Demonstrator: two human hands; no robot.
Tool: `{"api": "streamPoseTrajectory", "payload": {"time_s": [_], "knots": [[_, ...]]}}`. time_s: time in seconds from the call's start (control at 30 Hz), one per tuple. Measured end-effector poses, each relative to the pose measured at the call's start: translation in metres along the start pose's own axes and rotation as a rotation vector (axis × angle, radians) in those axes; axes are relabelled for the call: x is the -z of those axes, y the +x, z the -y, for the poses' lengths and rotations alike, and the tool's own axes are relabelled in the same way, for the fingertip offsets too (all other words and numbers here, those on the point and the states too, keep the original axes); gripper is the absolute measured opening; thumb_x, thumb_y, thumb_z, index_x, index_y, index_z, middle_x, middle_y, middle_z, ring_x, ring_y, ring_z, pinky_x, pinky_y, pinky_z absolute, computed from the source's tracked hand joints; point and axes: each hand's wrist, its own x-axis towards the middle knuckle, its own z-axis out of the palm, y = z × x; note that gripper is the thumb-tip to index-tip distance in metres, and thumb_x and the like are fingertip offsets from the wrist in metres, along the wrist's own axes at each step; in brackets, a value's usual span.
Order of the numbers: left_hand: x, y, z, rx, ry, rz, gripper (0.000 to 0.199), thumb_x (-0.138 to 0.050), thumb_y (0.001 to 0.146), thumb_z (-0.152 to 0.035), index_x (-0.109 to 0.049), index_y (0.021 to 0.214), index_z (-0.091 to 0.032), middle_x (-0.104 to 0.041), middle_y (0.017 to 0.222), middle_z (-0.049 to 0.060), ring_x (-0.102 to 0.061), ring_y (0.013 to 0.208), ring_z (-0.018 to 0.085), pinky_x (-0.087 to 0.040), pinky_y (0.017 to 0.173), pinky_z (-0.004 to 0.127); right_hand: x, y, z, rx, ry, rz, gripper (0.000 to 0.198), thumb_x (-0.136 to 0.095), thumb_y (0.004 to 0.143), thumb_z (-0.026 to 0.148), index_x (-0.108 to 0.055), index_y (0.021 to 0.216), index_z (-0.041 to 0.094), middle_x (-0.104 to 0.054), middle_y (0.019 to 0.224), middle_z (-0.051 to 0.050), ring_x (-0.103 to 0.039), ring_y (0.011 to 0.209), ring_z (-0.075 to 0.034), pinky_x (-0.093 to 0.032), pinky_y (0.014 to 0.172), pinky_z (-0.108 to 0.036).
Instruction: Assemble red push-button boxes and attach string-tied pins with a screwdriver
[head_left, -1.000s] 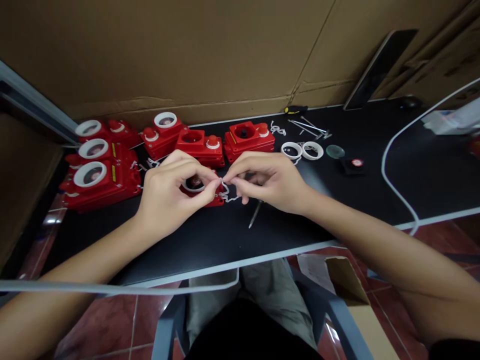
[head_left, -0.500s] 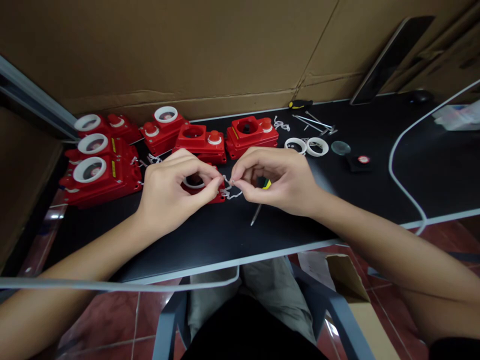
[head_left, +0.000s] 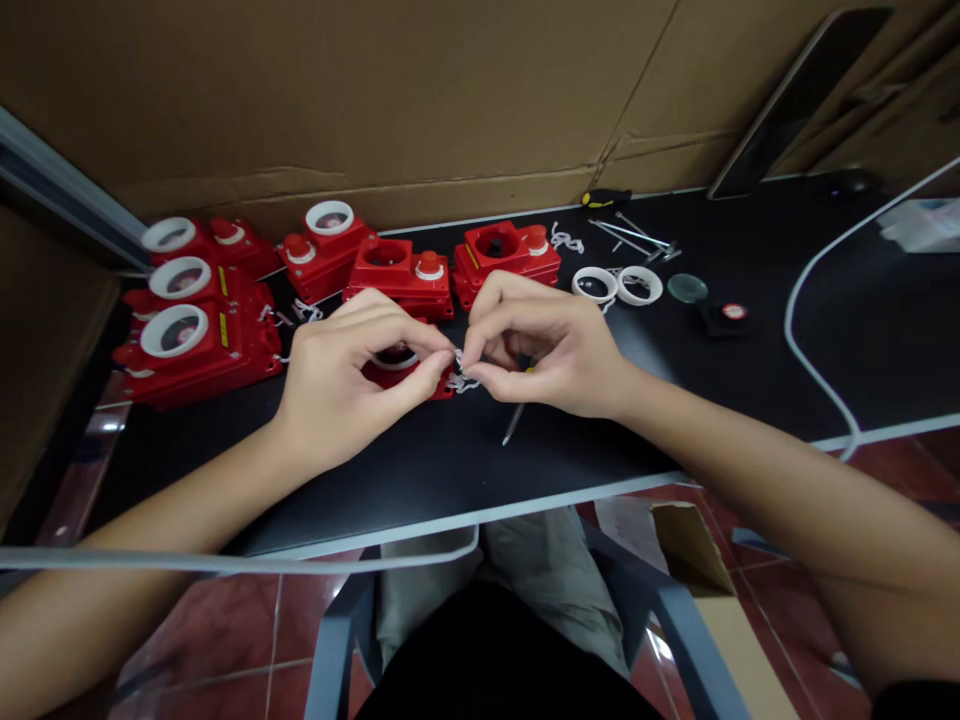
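My left hand point(head_left: 360, 375) and my right hand point(head_left: 547, 345) meet over the middle of the bench, thumb and forefinger pinched on each. Between the fingertips is a thin white cord point(head_left: 463, 383), its loose loops hanging just below; the ends in the fingers are hidden. Partly covered by my left hand, a red box with a white ring point(head_left: 390, 376) lies on the bench behind the cord. Under my right hand sticks out the metal shaft of a screwdriver point(head_left: 514, 425), its yellow part mostly covered.
Several red boxes with white rings point(head_left: 217, 345) stand at the left and along the back. Loose white rings point(head_left: 637, 286), a glass disc point(head_left: 688, 288), metal rods point(head_left: 634, 238) and another screwdriver point(head_left: 606, 198) lie at the right. A pale cable point(head_left: 795, 300) crosses the right side.
My fingertips have come closer together, and less cord shows between them. The view has shifted slightly.
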Motion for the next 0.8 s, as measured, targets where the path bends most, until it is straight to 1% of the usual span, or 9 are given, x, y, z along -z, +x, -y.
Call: {"api": "streamPoseTrajectory", "payload": {"time_s": [0.13, 0.27, 0.43, 0.63, 0.8], "knots": [[0.001, 0.0, -0.002, -0.008, -0.011, 0.007, 0.011, -0.079, 0.103, -0.024, -0.086, 0.095, -0.024, -0.083, 0.087, 0.0, -0.074, 0.082, 0.019, -0.06, 0.081, 0.034, 0.001, -0.001, -0.001, -0.013, 0.034, 0.008, 0.008, -0.088, 0.093, 0.011, -0.084, 0.098, 0.016, -0.065, 0.097, 0.0, -0.056, 0.067, -0.002, -0.047, 0.057, -0.016], [0.0, 0.0, -0.003, -0.017, -0.034, 0.018, 0.01, -0.079, 0.104, -0.023, -0.085, 0.096, -0.025, -0.083, 0.087, 0.0, -0.074, 0.082, 0.018, -0.06, 0.081, 0.034, 0.004, -0.001, 0.001, -0.083, 0.023, -0.001, 0.007, -0.091, 0.093, 0.017, -0.084, 0.096, 0.018, -0.069, 0.1, -0.001, -0.058, 0.067, -0.003, -0.047, 0.056, -0.017], [-0.001, 0.001, -0.002, -0.04, -0.041, 0.019, 0.01, -0.08, 0.104, -0.024, -0.085, 0.096, -0.025, -0.084, 0.087, -0.001, -0.074, 0.082, 0.018, -0.06, 0.081, 0.034, 0.006, 0.0, 0.005, -0.114, 0.037, 0.023, 0.009, -0.091, 0.094, 0.024, -0.084, 0.093, 0.018, -0.077, 0.103, -0.006, -0.066, 0.077, -0.009, -0.052, 0.059, -0.018], [-0.001, 0.0, -0.001, -0.015, 0.0, 0.034, 0.011, -0.079, 0.105, -0.028, -0.086, 0.096, -0.027, -0.084, 0.086, 0.0, -0.075, 0.082, 0.019, -0.06, 0.08, 0.035, 0.005, 0.0, 0.01, -0.19, 0.074, 0.013, 0.01, -0.092, 0.093, 0.023, -0.084, 0.092, 0.016, -0.078, 0.099, -0.005, -0.065, 0.066, -0.006, -0.051, 0.051, -0.016], [-0.002, -0.002, 0.0, -0.035, 0.054, 0.009, 0.013, -0.08, 0.105, -0.031, -0.085, 0.094, -0.027, -0.084, 0.086, 0.0, -0.075, 0.085, 0.021, -0.06, 0.079, 0.037, 0.001, -0.002, 0.01, -0.224, 0.112, -0.008, 0.01, -0.091, 0.092, 0.019, -0.082, 0.091, 0.014, -0.078, 0.098, -0.005, -0.066, 0.063, -0.005, -0.053, 0.053, -0.015]]}}
